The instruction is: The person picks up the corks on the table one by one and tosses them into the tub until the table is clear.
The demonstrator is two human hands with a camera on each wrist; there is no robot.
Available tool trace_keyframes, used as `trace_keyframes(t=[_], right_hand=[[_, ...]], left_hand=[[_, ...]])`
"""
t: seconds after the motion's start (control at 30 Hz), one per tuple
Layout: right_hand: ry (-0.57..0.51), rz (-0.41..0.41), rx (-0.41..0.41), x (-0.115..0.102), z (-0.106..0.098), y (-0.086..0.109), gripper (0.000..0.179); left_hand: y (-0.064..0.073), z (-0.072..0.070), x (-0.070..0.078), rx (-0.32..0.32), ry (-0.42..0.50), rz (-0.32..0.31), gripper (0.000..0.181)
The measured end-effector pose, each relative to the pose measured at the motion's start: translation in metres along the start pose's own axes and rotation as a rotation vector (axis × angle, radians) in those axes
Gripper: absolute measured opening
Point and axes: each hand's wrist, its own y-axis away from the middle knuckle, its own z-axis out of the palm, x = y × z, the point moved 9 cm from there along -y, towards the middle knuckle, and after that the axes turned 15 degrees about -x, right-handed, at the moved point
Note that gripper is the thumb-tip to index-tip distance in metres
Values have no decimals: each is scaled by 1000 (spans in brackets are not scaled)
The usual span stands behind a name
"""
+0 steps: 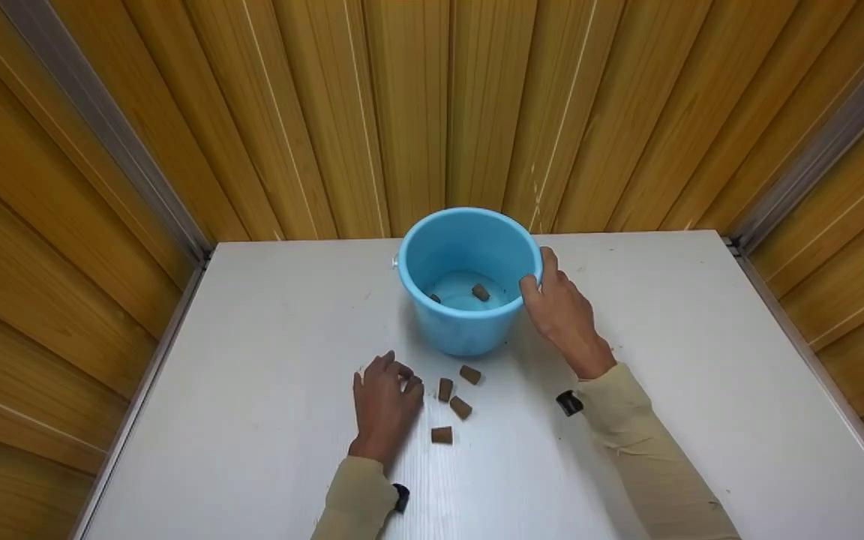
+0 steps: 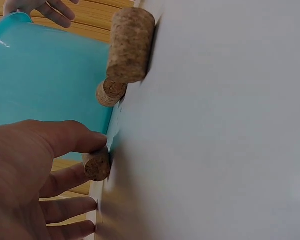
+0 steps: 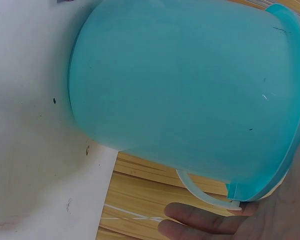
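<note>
A light blue bucket (image 1: 466, 330) stands upright at the back of the white table. My right hand (image 1: 561, 311) grips its rim on the right side; in the right wrist view, two fingers (image 3: 200, 220) extend beside the white handle (image 3: 202, 195). Inside the bucket, a brown cork (image 1: 481, 292) lies on the bottom, with part of another at the left. My left hand (image 1: 387, 405) is low over the table in front of the bucket. Its thumb and index finger pinch a cork (image 2: 96, 166), which the hand hides in the head view. Several loose corks (image 1: 460, 407) lie just right of it.
The white table (image 1: 274, 322) ends against a wood-patterned panel wall (image 1: 409, 112) behind the bucket. Similar panels with grey metal edging flank it on both sides. Small dark specks (image 3: 54, 101) dot the tabletop by the bucket's base.
</note>
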Motion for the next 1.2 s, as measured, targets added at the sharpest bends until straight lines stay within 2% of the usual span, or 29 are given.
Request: trace_keyframes(t=[0.3,0.53,0.67,0.9,1.2], right_hand=[[-1,1,-9,0,1,-1,58],[-8,13,-20,1,2,-2,58],[-14,16,-25,1,2,-1,58],[9,9,-2,0,0,0,57],[15,4,3,-1,1,0,56]], left_hand=[[-1,-6,1,36,44,15,11],[-6,-18,2,60,66,-1,13],[-10,-29,9,87,43,22,14],[-16,-47,22,110,56,69,16],[-18,-64,36,129,47,56,20]])
